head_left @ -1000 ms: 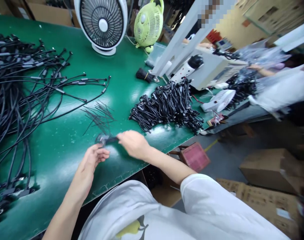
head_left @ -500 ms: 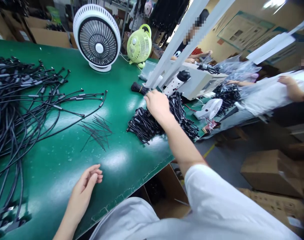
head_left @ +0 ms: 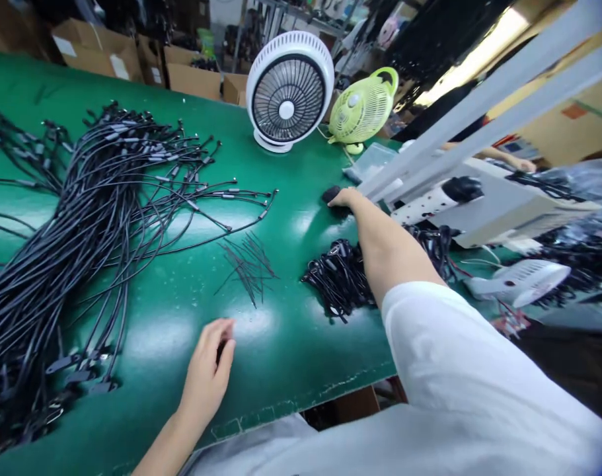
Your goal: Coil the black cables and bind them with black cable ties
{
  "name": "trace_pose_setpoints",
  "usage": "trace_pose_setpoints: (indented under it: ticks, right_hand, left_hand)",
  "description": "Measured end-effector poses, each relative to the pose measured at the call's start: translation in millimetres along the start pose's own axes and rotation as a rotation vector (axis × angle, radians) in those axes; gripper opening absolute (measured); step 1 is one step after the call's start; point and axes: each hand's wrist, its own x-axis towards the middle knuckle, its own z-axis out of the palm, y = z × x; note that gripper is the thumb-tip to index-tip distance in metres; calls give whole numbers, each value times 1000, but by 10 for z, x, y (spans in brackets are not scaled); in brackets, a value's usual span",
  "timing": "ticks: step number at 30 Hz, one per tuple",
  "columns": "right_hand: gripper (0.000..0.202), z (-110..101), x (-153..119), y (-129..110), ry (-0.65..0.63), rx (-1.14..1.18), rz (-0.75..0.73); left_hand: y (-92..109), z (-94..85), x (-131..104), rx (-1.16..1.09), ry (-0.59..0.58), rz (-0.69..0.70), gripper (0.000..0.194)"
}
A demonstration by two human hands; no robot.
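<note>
My right hand (head_left: pixel 349 197) reaches to the far side of the table, its fingers around a dark bundle of thin black ties (head_left: pixel 332 193); part of the bundle is hidden by the hand. Below my right forearm lies a pile of coiled black cables (head_left: pixel 338 277). My left hand (head_left: pixel 211 363) hovers near the front edge with fingers loosely curved, thumb apart, and nothing in it. Just beyond it, thin loose black ties (head_left: pixel 248 268) are scattered on the green table (head_left: pixel 271 357). To the left spreads a large heap of long black cables (head_left: pixel 92 192).
A white fan (head_left: pixel 287 109) and a green fan (head_left: pixel 363 109) stand at the back. White posts (head_left: pixel 459 125) rise at the right, beside a spotted bottle (head_left: pixel 429 201) and a small white fan (head_left: pixel 523 281). Cardboard boxes (head_left: pixel 191 79) line the far edge. Another person's arm (head_left: pixel 503 157) shows behind.
My right hand has moved from above the coiled cables to the tie bundle farther back. The view has swung right to left, so things appear shifted rightward. My left hand stays empty.
</note>
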Motion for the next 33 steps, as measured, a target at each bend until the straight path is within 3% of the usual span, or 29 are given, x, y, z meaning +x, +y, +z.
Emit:
trace_pose_setpoints:
  ticks: [3,5,8,11,14,17,19,23,26,29,31,33]
  right_hand:
    - [28,63,38,10,-116,-65,136]
    - [18,32,39,-64,-126,-74,153]
    - [20,-151,-58,-262,-58,-48,87]
    - [33,-368,-445,-527,20,28,-48]
    - [38,-333,-1204,-877,-52,259,-292]
    - [44,27,-2111,-1303,-274,571,-608]
    - [41,303,-2629,-1557,-316,573,-705]
    - [41,645,-3197,-1807,-167,542,-789]
    - [43,751,-3352,-1810,-177,762,-851]
    - [45,856,-3488,-1786,-169,929,-905]
    - [52,968,-3569,-1780,-174,1005,-896]
    - [61,1097,-3622,-1777,-138,1070,-829]
  left_hand:
    - [0,-9,251,448,197,135,45]
    - [14,30,498,630,171,201,46]
    - [81,160,854,645,45,305,44]
    - [206,264,1005,424,28,298,47]
    - [345,265,878,-60,33,133,58]
    - [423,209,601,-592,-34,70,75]
    - [408,159,419,-746,20,92,84]
    - [246,-41,122,-712,173,63,79]
    - [149,-282,-58,-489,229,38,61]
    - [84,-504,-160,-203,271,147,53]
    - [25,-595,-173,-121,253,171,53]
    - [-41,-626,-155,-127,250,88,47]
